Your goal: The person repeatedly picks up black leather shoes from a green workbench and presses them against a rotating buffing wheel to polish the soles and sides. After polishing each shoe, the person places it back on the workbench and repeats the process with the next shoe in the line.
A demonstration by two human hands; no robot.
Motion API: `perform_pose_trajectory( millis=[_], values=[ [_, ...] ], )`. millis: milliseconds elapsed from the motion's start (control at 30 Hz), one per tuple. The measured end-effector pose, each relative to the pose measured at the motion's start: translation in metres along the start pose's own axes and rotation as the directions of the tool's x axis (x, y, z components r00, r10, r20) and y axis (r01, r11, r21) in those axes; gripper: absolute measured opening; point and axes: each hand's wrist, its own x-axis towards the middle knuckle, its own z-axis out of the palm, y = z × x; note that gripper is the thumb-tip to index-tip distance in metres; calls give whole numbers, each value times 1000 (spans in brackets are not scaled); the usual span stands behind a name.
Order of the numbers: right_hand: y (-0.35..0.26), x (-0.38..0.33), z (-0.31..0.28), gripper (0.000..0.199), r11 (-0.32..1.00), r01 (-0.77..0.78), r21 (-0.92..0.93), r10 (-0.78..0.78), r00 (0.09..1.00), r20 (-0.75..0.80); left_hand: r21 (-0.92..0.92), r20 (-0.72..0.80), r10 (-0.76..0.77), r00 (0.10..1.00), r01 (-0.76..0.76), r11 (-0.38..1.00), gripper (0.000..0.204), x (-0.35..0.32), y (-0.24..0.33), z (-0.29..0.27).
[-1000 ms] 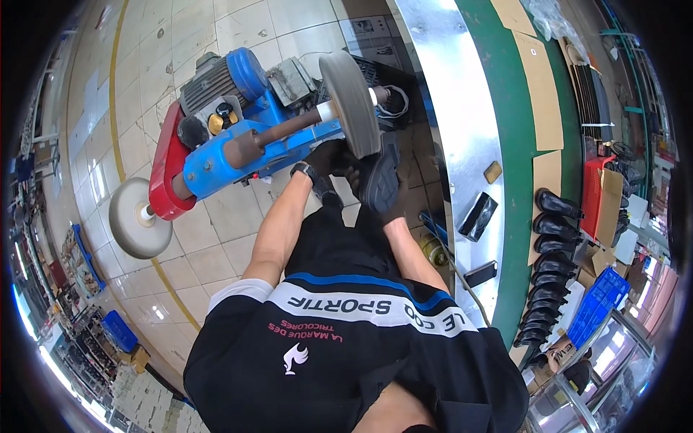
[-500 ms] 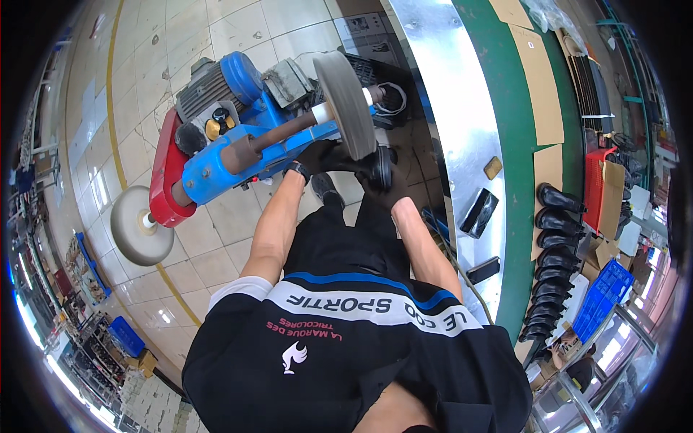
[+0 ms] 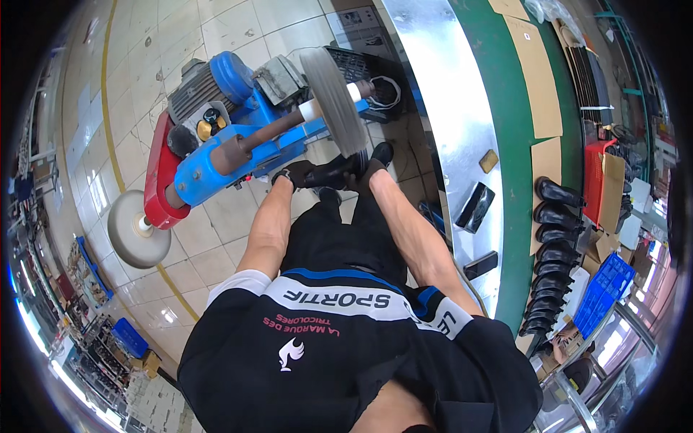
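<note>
A dark glove covers my left hand [image 3: 294, 174], which is closed on one end of a glossy black boot [image 3: 330, 175]. My right hand [image 3: 366, 175], also in a dark glove, grips the boot's other end. The boot lies roughly crosswise between both hands, just under the lower rim of a grey buffing wheel [image 3: 333, 101]. Whether its leather touches the wheel I cannot tell. The wheel sits on the shaft of a blue polishing machine [image 3: 209, 169] with a red belt guard [image 3: 164, 162]. My gloved fingers are mostly hidden against the dark boot.
A second, pale wheel [image 3: 136, 234] is on the machine's left end. To my right runs a metal-edged bench [image 3: 462, 94] with a tan block [image 3: 489, 160], a black glossy block [image 3: 476, 207] and a phone-like black object [image 3: 481, 265]. Beyond it stands a row of black boots [image 3: 556, 227].
Both hands have shifted with the boot, which is now turned crosswise so more of its length shows. My right hand has moved up and left. The view has shifted slightly.
</note>
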Motion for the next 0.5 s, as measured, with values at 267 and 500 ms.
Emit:
perform_pose_trajectory(
  millis=[267, 500],
  values=[
    [11, -95, -79, 55, 728, 598, -334, -592, 795, 133, -340, -295, 160, 942, -260, 904, 53, -9, 78, 16],
    [31, -256, -194, 52, 162, 712, -683, -931, 340, 134, -204, -265, 298, 917, -356, 912, 36, -4, 287, -86]
  ],
)
